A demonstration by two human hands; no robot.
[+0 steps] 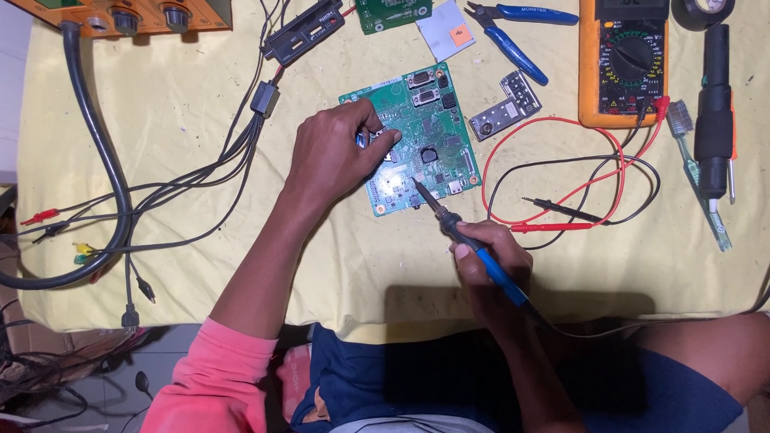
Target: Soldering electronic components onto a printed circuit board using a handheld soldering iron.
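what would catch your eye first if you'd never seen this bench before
First, the green circuit board in the middle of the yellow cloth, with the left hand pressing on its left edge and the right hand bringing a blue-handled soldering iron tip to its lower part. Next, the orange multimeter at top right, its red and black leads looping beside the board.

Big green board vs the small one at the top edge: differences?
The big green board lies whole in view, tilted, mid-cloth; the small green board is cut off by the top edge. The left hand rests on the big one and the soldering iron tip meets it; the small one lies untouched. Both are green.
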